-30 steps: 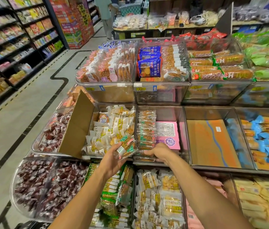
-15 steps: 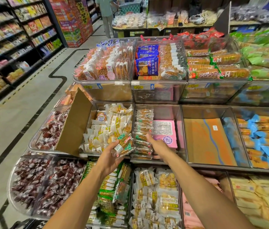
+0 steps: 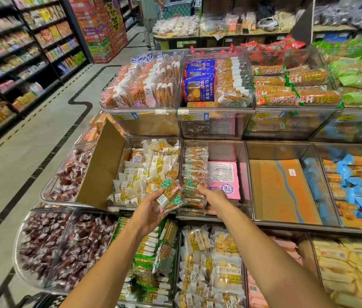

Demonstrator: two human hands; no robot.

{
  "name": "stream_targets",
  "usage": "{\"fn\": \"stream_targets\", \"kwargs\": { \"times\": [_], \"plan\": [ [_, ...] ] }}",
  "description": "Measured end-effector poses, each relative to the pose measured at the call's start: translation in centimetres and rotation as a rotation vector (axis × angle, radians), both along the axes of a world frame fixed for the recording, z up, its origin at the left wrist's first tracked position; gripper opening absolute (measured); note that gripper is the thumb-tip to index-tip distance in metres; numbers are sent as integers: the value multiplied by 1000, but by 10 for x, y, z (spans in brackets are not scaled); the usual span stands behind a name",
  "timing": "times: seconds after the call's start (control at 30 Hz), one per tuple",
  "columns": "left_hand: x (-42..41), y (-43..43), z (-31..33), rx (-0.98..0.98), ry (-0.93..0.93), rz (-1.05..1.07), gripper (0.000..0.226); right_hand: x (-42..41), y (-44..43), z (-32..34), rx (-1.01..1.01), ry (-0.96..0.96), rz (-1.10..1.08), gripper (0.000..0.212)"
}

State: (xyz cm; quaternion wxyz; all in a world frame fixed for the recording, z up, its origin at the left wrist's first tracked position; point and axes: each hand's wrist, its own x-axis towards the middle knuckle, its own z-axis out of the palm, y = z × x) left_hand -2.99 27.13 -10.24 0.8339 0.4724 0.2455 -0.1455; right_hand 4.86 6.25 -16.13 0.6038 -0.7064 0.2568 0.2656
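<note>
Head view: left hand [image 3: 151,211] grips a fan of green-label snack packets [image 3: 170,196], held just above the divider between two clear bins. Right hand [image 3: 213,201] is unclenched, fingers straight against the standing row of packets [image 3: 194,174] in the middle bin [image 3: 220,152], beside a pink box [image 3: 224,181]. Looks like restocking: press the row back to open a gap, then feed packets in upright, labels matching, without crushing them.
</note>
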Motion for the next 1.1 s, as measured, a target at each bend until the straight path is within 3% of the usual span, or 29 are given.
{"fn": "stream_targets", "kwargs": {
  "times": [0.13, 0.33, 0.47, 0.63, 0.77, 0.9, 0.97, 1.07, 1.1],
  "plan": [
    [6, 4, 3, 25, -21, -41, 33, 5, 1, -5, -54, -34, -109, 45],
    [27, 9, 5, 99, -53, -63, 39, -4, -4, 9, -170, -171, 34, 11],
    [43, 5, 17, 375, -125, -110, 32, -13, -21, 25, 17, -134, 134, 78],
    [60, -12, 32, 628, -351, -272, 39, -13, -33, 40, 33, -120, 260, 105],
    [69, -25, 23, 924, -471, -456, 39, -14, -27, 38, -36, -202, 238, 97],
    [79, -35, 24, 1323, -598, -698, 48, -19, -27, 33, -17, -268, 215, 73],
    [85, -38, 26, 1410, -631, -789, 49, -19, -27, 32, 19, -303, 162, 71],
    [92, -39, 26, 1418, -651, -850, 40, -17, -28, 28, 53, -338, 74, 47],
    [93, -39, 27, 1395, -668, -853, 38, -17, -28, 26, 61, -331, 59, 52]
  ]
}}
